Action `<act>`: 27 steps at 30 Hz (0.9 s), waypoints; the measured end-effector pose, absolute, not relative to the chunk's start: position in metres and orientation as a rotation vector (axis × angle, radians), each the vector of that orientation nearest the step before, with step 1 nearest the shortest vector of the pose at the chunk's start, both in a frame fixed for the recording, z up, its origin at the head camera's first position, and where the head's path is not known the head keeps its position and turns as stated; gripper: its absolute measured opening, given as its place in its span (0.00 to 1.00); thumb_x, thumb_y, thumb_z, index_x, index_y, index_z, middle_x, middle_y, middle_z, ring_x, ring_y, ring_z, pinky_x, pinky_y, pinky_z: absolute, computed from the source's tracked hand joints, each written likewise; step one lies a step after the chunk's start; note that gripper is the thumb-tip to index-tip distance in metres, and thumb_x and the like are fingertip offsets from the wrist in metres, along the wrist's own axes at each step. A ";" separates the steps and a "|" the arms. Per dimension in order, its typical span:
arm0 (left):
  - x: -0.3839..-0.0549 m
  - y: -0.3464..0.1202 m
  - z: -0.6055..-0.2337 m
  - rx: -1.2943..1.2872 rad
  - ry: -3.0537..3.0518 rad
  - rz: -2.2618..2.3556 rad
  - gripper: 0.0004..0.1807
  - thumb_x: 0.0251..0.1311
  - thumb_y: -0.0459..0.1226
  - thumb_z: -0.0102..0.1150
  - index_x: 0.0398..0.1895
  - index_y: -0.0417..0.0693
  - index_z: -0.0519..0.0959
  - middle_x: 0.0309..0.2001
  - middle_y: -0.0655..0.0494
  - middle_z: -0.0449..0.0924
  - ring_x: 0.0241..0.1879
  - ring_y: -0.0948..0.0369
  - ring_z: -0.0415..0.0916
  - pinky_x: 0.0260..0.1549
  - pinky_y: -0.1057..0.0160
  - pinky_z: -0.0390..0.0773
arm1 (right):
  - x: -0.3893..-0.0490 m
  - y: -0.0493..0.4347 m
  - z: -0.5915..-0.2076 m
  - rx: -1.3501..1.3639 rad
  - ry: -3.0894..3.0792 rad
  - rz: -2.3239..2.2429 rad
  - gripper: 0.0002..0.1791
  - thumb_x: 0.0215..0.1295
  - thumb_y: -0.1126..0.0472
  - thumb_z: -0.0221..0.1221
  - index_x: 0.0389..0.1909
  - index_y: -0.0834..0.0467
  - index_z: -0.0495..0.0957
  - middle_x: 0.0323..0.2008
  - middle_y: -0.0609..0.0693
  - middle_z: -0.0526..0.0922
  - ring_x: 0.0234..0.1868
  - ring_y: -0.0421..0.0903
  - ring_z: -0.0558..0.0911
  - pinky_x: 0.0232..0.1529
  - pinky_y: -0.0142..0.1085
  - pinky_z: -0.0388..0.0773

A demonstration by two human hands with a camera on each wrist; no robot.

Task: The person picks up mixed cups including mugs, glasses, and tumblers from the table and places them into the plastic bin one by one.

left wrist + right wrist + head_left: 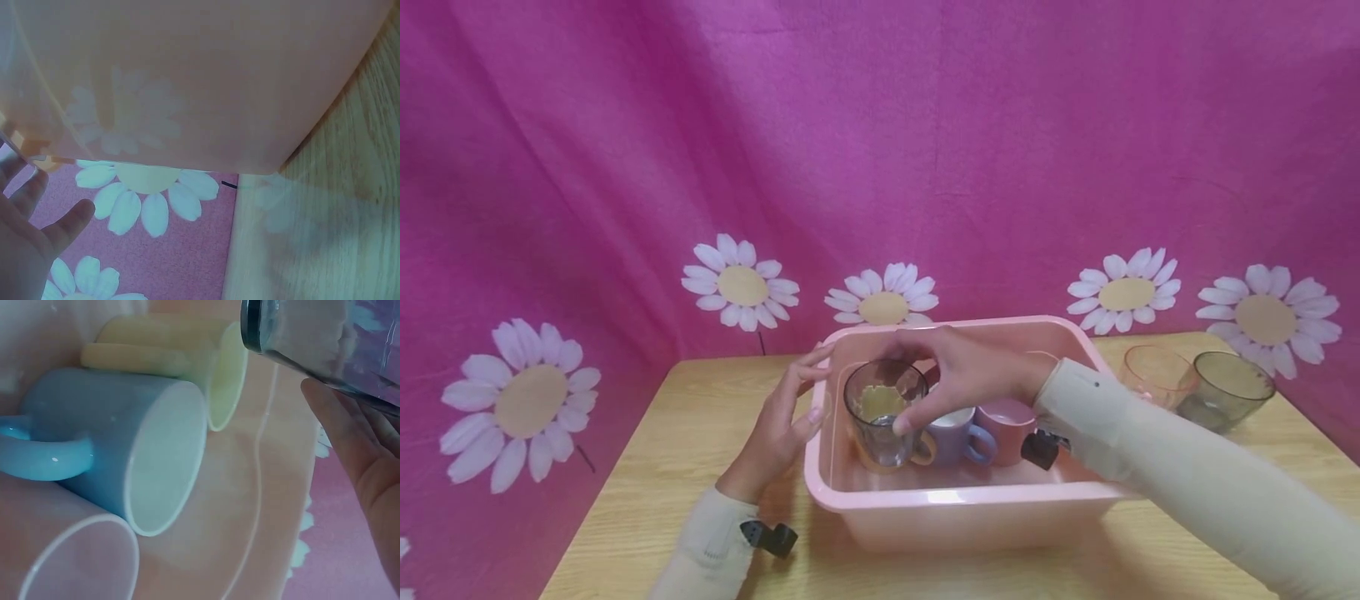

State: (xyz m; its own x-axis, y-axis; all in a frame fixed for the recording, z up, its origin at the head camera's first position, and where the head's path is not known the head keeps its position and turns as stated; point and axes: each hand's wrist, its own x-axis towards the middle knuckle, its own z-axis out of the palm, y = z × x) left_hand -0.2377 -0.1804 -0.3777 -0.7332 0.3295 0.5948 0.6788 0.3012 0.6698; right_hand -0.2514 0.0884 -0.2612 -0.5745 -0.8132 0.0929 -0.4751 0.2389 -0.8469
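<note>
Smoky-grey glass tumbler [878, 417], pinched by the right hand [973, 367], hangs above the yellow mug [165, 353] in the pink plastic tub [977, 498], left hand [778, 425] spreading its fingers at the rim; blue mug [106, 425] and pink mug [1006, 431] already inside, orange glass [1157, 379] and smoky glass bowl [1232, 387] left out on the desk [647, 492]

Soft light, hazy wrist views

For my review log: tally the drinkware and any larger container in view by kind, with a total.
Mugs: 3 (opaque yellow mug, opaque blue mug, opaque pink mug)
See-through cups: 3 (round gray-tinted cup in the right hand; round orange-tinted cup; round smoky-tinted cup)
Larger containers: 1 (rectangular pink plastic tub)
Total: 7
</note>
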 end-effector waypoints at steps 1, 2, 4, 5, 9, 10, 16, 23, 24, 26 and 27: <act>-0.238 -0.181 -0.378 -0.905 -2.231 -1.405 0.22 0.57 0.39 0.47 0.57 0.46 0.68 0.72 0.55 0.59 0.73 0.55 0.50 0.64 0.42 0.61 | -0.249 0.088 -0.261 -1.180 2.136 -1.269 0.36 0.45 0.58 0.74 0.56 0.60 0.72 0.49 0.51 0.80 0.53 0.53 0.77 0.54 0.49 0.76; -0.238 -0.181 -0.379 -0.901 -2.232 -1.403 0.22 0.57 0.39 0.48 0.57 0.45 0.68 0.72 0.55 0.59 0.73 0.55 0.50 0.64 0.42 0.62 | -0.248 0.087 -0.261 -1.189 2.128 -1.264 0.36 0.45 0.58 0.75 0.56 0.60 0.72 0.49 0.52 0.80 0.53 0.54 0.76 0.55 0.50 0.75; -0.237 -0.181 -0.380 -0.892 -2.235 -1.395 0.22 0.58 0.38 0.47 0.57 0.45 0.68 0.72 0.55 0.60 0.73 0.55 0.50 0.64 0.42 0.62 | -0.250 0.085 -0.266 -1.192 2.121 -1.243 0.36 0.44 0.57 0.75 0.55 0.59 0.72 0.50 0.53 0.80 0.54 0.52 0.77 0.56 0.49 0.74; -0.237 -0.182 -0.380 -0.888 -2.237 -1.392 0.22 0.58 0.38 0.47 0.57 0.44 0.68 0.72 0.55 0.60 0.73 0.55 0.50 0.64 0.42 0.62 | -0.252 0.084 -0.269 -1.191 2.121 -1.230 0.36 0.43 0.56 0.76 0.55 0.57 0.72 0.50 0.52 0.80 0.53 0.51 0.77 0.56 0.48 0.74; -0.236 -0.183 -0.380 -0.892 -2.242 -1.378 0.22 0.58 0.38 0.47 0.57 0.42 0.67 0.72 0.55 0.60 0.73 0.55 0.49 0.64 0.42 0.62 | -0.258 0.083 -0.283 -1.203 2.155 -1.150 0.39 0.39 0.51 0.77 0.55 0.54 0.73 0.49 0.49 0.81 0.52 0.46 0.78 0.57 0.44 0.73; -0.236 -0.183 -0.380 -0.896 -2.242 -1.380 0.22 0.58 0.37 0.47 0.57 0.41 0.67 0.72 0.54 0.59 0.74 0.55 0.49 0.64 0.42 0.62 | -0.260 0.083 -0.286 -1.215 2.165 -1.130 0.39 0.38 0.50 0.77 0.55 0.53 0.73 0.49 0.48 0.81 0.52 0.45 0.78 0.57 0.44 0.73; -0.236 -0.183 -0.379 -0.900 -2.233 -1.378 0.23 0.57 0.37 0.47 0.57 0.41 0.67 0.72 0.55 0.59 0.73 0.55 0.50 0.64 0.42 0.62 | -0.263 0.083 -0.292 -1.248 2.190 -1.066 0.42 0.38 0.47 0.77 0.56 0.54 0.72 0.49 0.46 0.80 0.52 0.44 0.78 0.58 0.45 0.73; -0.237 -0.182 -0.379 -0.914 -2.222 -1.375 0.23 0.58 0.39 0.46 0.57 0.42 0.67 0.72 0.55 0.59 0.73 0.55 0.51 0.64 0.43 0.63 | -0.262 0.083 -0.291 -1.230 2.198 -1.025 0.42 0.37 0.46 0.77 0.56 0.52 0.72 0.50 0.45 0.80 0.53 0.42 0.77 0.58 0.41 0.73; -0.238 -0.182 -0.379 -0.916 -2.220 -1.374 0.23 0.58 0.39 0.46 0.57 0.43 0.67 0.72 0.55 0.60 0.73 0.55 0.51 0.64 0.44 0.63 | -0.263 0.083 -0.291 -1.226 2.195 -1.020 0.42 0.37 0.46 0.77 0.56 0.52 0.72 0.50 0.45 0.81 0.53 0.42 0.77 0.58 0.41 0.73; -0.239 -0.181 -0.379 -0.926 -2.211 -1.373 0.23 0.58 0.38 0.47 0.57 0.43 0.67 0.72 0.54 0.60 0.73 0.54 0.51 0.64 0.44 0.63 | -0.262 0.084 -0.293 -1.213 2.183 -1.021 0.42 0.37 0.46 0.77 0.56 0.51 0.72 0.50 0.45 0.80 0.53 0.41 0.77 0.58 0.40 0.73; -0.239 -0.181 -0.380 -0.929 -2.211 -1.372 0.22 0.58 0.38 0.47 0.57 0.42 0.67 0.72 0.54 0.60 0.73 0.54 0.51 0.64 0.43 0.63 | -0.262 0.084 -0.293 -1.205 2.176 -1.027 0.41 0.37 0.46 0.78 0.56 0.51 0.72 0.50 0.45 0.80 0.53 0.42 0.77 0.58 0.40 0.73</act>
